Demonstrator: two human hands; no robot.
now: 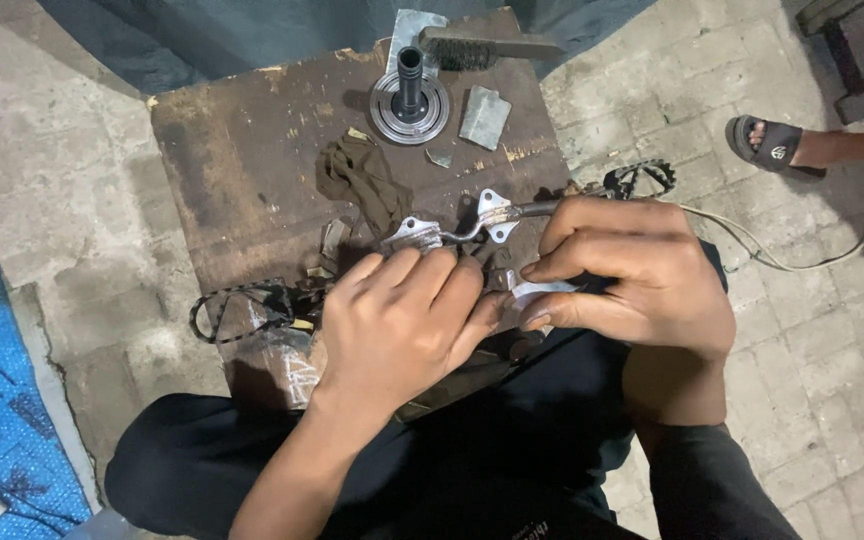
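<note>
Your left hand (402,320) and right hand (627,275) meet at the desk's (242,170) 6 o'clock edge, fingers clenched around a bent metal bracket (472,228), with a brown rag (362,180) at its 10 o'clock.

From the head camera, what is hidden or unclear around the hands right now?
- Near end of the metal bracket part: hidden by the left hand and right hand.
- Pale scrap in the right hand's fingers: mostly covered, kind unclear.
- Clear plastic bag: under the left wrist; contents unreadable.
- Wire brush: cut off near the top edge.
- Another person's sandalled foot: cut off at the right edge.
</note>
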